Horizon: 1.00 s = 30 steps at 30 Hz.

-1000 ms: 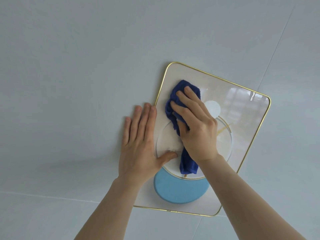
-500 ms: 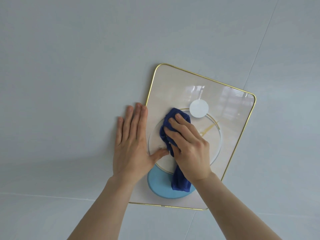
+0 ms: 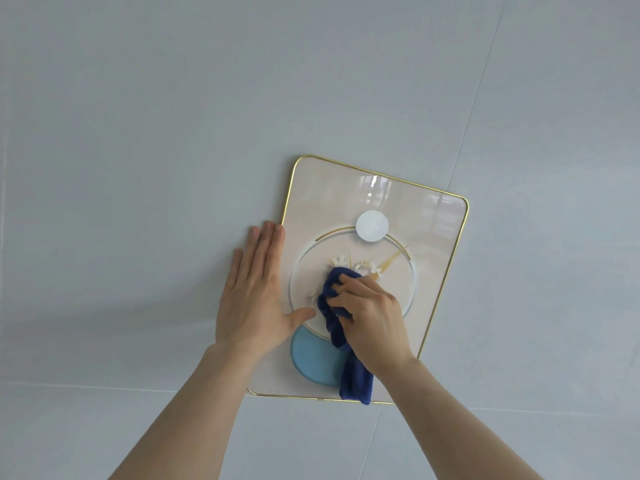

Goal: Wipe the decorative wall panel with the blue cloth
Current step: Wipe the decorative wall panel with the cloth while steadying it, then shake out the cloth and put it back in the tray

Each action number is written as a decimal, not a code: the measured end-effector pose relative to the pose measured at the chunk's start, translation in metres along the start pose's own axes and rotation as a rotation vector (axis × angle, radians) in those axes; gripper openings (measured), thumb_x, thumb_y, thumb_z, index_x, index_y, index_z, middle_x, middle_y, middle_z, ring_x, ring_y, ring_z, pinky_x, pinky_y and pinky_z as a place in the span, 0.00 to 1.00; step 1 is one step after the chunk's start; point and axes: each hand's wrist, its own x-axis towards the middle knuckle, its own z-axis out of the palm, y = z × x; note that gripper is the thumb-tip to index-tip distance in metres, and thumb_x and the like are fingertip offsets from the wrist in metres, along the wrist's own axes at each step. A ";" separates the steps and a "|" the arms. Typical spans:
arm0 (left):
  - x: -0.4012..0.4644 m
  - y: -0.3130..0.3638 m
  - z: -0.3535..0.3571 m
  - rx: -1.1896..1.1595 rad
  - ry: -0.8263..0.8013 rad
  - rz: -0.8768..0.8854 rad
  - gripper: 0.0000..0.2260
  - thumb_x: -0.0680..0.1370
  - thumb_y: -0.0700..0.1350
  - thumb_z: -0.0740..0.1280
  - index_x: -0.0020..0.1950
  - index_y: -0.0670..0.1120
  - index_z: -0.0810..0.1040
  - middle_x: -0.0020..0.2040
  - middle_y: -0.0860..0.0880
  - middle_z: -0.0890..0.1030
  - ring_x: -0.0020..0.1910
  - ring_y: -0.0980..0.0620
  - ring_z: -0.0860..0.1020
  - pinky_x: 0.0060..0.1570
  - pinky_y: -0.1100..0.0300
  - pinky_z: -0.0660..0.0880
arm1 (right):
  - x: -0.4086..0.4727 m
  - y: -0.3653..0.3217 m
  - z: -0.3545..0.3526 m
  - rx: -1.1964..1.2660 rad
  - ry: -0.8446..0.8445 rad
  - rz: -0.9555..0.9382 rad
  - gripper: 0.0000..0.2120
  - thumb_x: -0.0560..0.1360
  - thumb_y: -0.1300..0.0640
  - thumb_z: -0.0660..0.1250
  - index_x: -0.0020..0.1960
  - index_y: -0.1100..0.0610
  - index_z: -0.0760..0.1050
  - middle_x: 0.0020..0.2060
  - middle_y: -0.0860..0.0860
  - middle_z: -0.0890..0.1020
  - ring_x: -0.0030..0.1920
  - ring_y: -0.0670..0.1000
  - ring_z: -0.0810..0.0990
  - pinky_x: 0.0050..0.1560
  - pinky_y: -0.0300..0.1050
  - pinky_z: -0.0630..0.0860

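The decorative wall panel (image 3: 429, 230) is a glossy cream rectangle with a thin gold rim, a white disc, a large ring and a light blue disc. It hangs tilted on the grey wall. My right hand (image 3: 372, 320) presses the dark blue cloth (image 3: 356, 379) against the lower middle of the panel, inside the ring; the cloth's tail hangs down to the bottom rim. My left hand (image 3: 254, 292) lies flat with fingers spread across the panel's left edge, its thumb on the panel.
The grey wall (image 3: 138, 133) is made of large smooth tiles with thin seams, one running diagonally at the upper right and one horizontally below the panel.
My right hand has slid the cloth down from the panel's upper left to its lower middle, uncovering the white disc and flower design. The left hand stays flat on the left edge.
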 end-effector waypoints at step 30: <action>-0.095 0.109 0.006 -0.541 -0.663 -0.094 0.09 0.77 0.52 0.73 0.57 0.57 0.80 0.56 0.60 0.84 0.59 0.61 0.80 0.64 0.54 0.75 | -0.099 0.029 -0.144 1.364 -0.276 0.965 0.15 0.78 0.70 0.70 0.62 0.61 0.76 0.35 0.48 0.83 0.43 0.53 0.83 0.50 0.49 0.82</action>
